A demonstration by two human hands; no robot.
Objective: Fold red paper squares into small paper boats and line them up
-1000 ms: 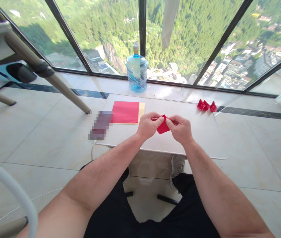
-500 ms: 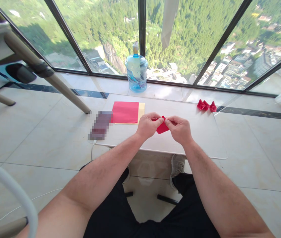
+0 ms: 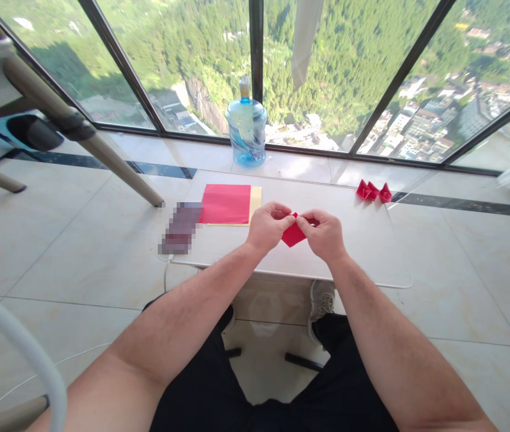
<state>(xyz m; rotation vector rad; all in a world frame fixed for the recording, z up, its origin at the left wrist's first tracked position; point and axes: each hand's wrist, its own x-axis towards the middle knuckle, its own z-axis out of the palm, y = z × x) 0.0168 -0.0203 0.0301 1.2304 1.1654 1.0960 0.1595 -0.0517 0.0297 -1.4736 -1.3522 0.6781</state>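
Observation:
Both my hands pinch one small folded piece of red paper [image 3: 293, 236] above the middle of a low white table [image 3: 363, 246]. My left hand [image 3: 267, 227] grips its left side with fingers curled. Its right side is held by my right hand [image 3: 325, 233], thumb and fingers pressed together. A stack of flat sheets, red paper [image 3: 227, 203] on top of a yellow one, lies on the table to the left of my hands. Three finished red folded pieces [image 3: 374, 191] sit in a row at the table's far right corner.
A blurred flat object [image 3: 180, 227] lies at the table's left edge. A blue water jug [image 3: 246, 130] stands by the floor-to-ceiling window behind the table. Slanted chair or stand legs [image 3: 79, 129] cross the left floor. A white tube [image 3: 21, 348] curves at bottom left. My shoe [image 3: 321, 300] shows under the table.
My hands have drawn slightly closer together on the red paper, the right thumb and fingers shifting left along its top edge. Nothing else has moved.

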